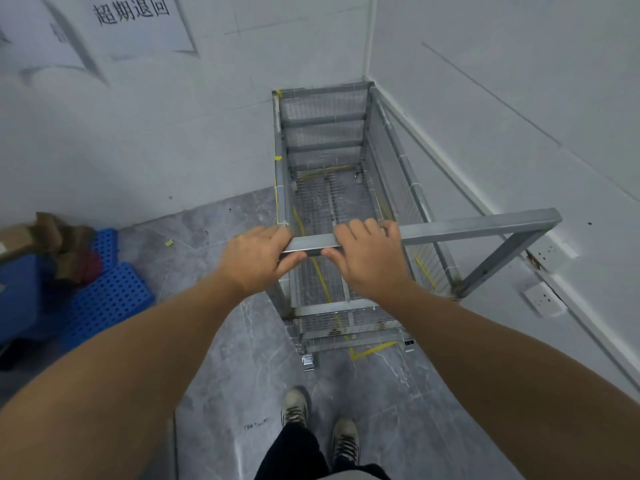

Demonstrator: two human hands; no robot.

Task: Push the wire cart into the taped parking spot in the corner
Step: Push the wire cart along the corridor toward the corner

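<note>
Both hands, left hand (255, 259) and right hand (372, 258), grip the wire cart (325, 133) top rail; the cart stands over yellow tape (372, 349) in the corner.

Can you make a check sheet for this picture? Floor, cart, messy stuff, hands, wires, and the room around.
Surface: grey marbled floor, yellow tape marking a spot.
Job's things: wire cart, empty, far end in the corner, tape visible under it.
Clutter: blue perforated crates, cardboard at left.
Grippers: left hand and right hand gripping the cart's top rail.
Cables: nothing seen.
Surroundings: white walls, paper sign, wall socket.
</note>
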